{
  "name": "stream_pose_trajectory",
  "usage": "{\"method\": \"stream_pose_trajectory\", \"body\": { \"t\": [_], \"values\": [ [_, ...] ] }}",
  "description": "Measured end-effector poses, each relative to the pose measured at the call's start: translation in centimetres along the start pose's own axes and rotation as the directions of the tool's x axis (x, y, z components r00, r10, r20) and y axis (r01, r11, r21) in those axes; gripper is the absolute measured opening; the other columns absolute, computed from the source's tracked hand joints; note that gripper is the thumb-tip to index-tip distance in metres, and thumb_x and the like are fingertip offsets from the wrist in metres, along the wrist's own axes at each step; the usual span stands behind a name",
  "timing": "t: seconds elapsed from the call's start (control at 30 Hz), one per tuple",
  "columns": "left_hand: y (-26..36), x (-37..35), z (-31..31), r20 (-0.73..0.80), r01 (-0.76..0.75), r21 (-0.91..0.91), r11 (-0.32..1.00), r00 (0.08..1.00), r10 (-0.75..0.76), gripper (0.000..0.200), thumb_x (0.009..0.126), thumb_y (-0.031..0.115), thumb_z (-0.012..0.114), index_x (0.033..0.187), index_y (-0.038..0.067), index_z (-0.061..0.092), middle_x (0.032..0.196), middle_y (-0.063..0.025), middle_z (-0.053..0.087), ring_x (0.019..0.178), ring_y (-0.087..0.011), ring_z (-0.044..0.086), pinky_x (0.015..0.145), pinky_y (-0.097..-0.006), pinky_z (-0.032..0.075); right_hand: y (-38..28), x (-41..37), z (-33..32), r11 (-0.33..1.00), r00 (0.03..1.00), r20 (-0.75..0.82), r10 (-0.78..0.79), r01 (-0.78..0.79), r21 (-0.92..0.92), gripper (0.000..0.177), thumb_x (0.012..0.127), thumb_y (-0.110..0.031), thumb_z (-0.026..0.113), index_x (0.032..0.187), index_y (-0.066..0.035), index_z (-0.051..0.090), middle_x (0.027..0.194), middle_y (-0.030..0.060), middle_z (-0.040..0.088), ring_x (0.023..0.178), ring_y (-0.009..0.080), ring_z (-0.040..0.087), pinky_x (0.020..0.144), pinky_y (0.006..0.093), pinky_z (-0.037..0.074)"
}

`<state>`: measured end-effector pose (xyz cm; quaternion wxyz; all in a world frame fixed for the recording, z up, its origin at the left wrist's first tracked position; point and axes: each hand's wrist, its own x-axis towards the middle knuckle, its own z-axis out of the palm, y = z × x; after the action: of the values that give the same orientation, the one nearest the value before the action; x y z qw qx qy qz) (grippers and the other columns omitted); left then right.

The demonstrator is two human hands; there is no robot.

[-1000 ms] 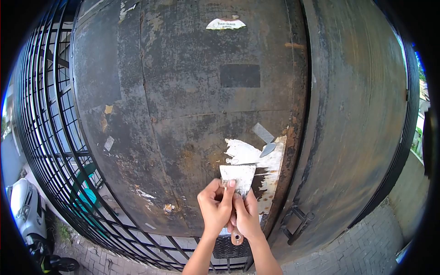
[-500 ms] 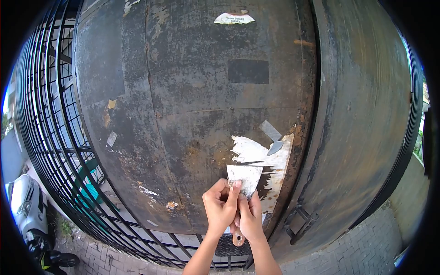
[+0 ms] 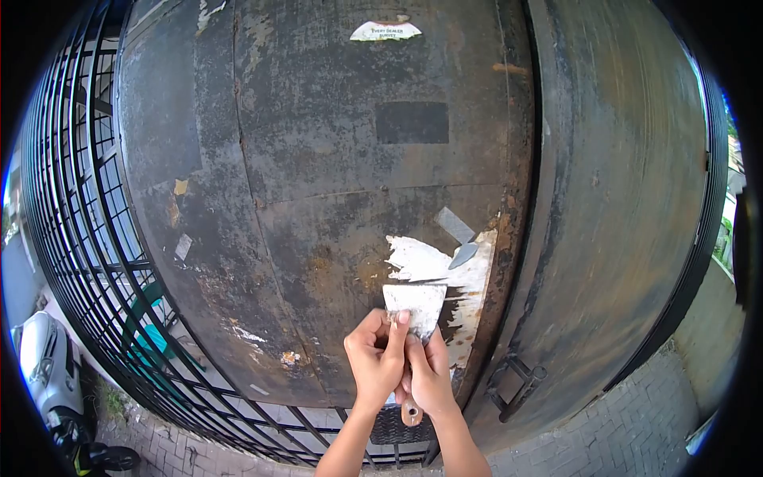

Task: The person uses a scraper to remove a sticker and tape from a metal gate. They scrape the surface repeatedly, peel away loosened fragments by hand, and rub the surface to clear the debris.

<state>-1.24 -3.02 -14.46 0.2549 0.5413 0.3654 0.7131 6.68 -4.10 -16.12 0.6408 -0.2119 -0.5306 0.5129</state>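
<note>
A putty knife with a broad, white-smeared blade [image 3: 416, 302] points up at the metal gate panel [image 3: 318, 151]. My left hand [image 3: 377, 362] grips it from the left, thumb lying along the base of the blade. On the right, my right hand [image 3: 427, 374] closes round the handle, whose wooden end [image 3: 411, 413] shows below. The blade edge lies at the lower border of a torn white sticker [image 3: 417, 258]; whether it touches cannot be made out. Ragged white strips [image 3: 467, 306] run down the right of the blade. A grey tape scrap [image 3: 455, 225] sits above.
A second sticker remnant [image 3: 386, 32] is high on the panel. At lower right a gate handle [image 3: 517, 388] sticks out. Black bars [image 3: 87, 262] run down the left, with a green chair [image 3: 151, 338] behind them. A parked car [image 3: 44, 366] stands on the paving at far left.
The panel and hands have shifted slightly left in view, as the camera turned a little. The blade stays at the sticker's lower edge, and both hands keep their hold.
</note>
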Motion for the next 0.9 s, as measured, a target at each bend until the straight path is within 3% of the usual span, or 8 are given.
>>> {"method": "stream_pose_trajectory", "body": {
  "t": [0.2,0.33,0.37,0.43,0.57,0.73,0.83,0.9],
  "values": [
    [0.3,0.7,0.3,-0.010,-0.003,-0.067,0.998,1.000,0.002,0.030,0.087,0.018,0.064,0.065,0.001,0.052,0.050,0.0047,0.048,0.046,0.0003,0.035,0.040,-0.0186,0.026,0.1,0.6,-0.2,0.999,0.999,0.005,0.035,-0.035,0.029,0.029,0.096,-0.010,0.036,0.124,0.000,0.036,0.075,0.0043,0.053,0.038,0.0030,0.041,0.032,0.0195,0.036],
    [0.1,0.6,0.4,-0.039,-0.075,-0.021,0.997,0.996,0.074,0.028,0.088,0.016,0.063,0.066,0.001,0.052,0.050,0.0048,0.047,0.046,0.0006,0.035,0.040,-0.0187,0.026,-0.2,0.7,0.4,0.999,0.999,-0.023,-0.047,0.046,-0.025,0.024,0.096,-0.009,0.037,0.119,-0.001,0.038,0.070,0.0029,0.051,0.037,0.0036,0.041,0.030,0.0203,0.034],
    [0.6,0.9,0.4,-0.022,-0.002,-0.075,0.997,1.000,0.001,0.028,0.088,0.015,0.063,0.066,0.001,0.052,0.050,0.0049,0.047,0.047,0.0006,0.035,0.040,-0.0189,0.026,-0.9,0.8,0.3,0.996,0.999,0.023,0.039,-0.041,0.083,0.023,0.096,-0.009,0.037,0.118,-0.001,0.039,0.069,0.0028,0.051,0.036,0.0042,0.040,0.030,0.0203,0.034],
    [2.1,1.2,0.7,-0.001,0.084,-0.153,0.985,0.996,-0.085,0.028,0.088,0.015,0.062,0.066,0.001,0.052,0.050,0.0053,0.046,0.047,0.0007,0.035,0.040,-0.0189,0.026,-1.4,1.3,0.6,0.995,1.000,0.012,0.012,-0.013,0.099,0.024,0.096,-0.008,0.037,0.118,-0.001,0.039,0.067,0.0029,0.051,0.035,0.0045,0.040,0.031,0.0204,0.034],
    [-0.7,-0.2,0.2,-0.034,-0.005,-0.016,1.000,0.999,0.004,0.030,0.087,0.015,0.063,0.064,0.003,0.050,0.054,0.0050,0.048,0.048,0.0008,0.034,0.041,-0.0192,0.025,0.3,0.2,-0.2,0.999,0.999,-0.005,-0.038,0.038,-0.018,0.025,0.096,-0.009,0.036,0.119,-0.001,0.037,0.066,0.0028,0.049,0.035,0.0044,0.041,0.030,0.0205,0.035],
    [1.1,0.6,0.2,0.009,0.096,-0.107,0.990,0.995,-0.096,0.030,0.087,0.017,0.063,0.065,0.002,0.051,0.054,0.0038,0.051,0.048,0.0008,0.037,0.041,-0.0187,0.027,-0.5,0.5,0.3,0.997,0.999,0.003,0.037,-0.038,0.068,0.024,0.096,-0.010,0.037,0.118,-0.001,0.037,0.067,0.0034,0.050,0.035,0.0046,0.040,0.029,0.0204,0.035],
    [-0.2,0.3,0.1,-0.012,-0.025,-0.027,0.999,1.000,0.025,0.030,0.088,0.018,0.063,0.065,0.002,0.052,0.054,0.0032,0.051,0.047,0.0005,0.038,0.040,-0.0185,0.027,-0.2,0.3,0.6,1.000,0.999,-0.048,-0.011,0.011,0.002,0.021,0.096,-0.010,0.036,0.115,-0.001,0.037,0.069,0.0039,0.051,0.035,0.0047,0.040,0.029,0.0205,0.035],
    [0.9,0.9,0.2,-0.005,0.025,-0.036,0.999,1.000,-0.025,0.029,0.087,0.017,0.063,0.065,0.002,0.051,0.054,0.0045,0.050,0.048,0.0008,0.037,0.041,-0.0182,0.026,-0.7,0.6,0.3,0.996,0.999,0.005,0.053,-0.053,0.065,0.024,0.095,-0.008,0.036,0.118,0.000,0.036,0.071,0.0051,0.052,0.036,0.0046,0.041,0.029,0.0206,0.034]
  ]
}}
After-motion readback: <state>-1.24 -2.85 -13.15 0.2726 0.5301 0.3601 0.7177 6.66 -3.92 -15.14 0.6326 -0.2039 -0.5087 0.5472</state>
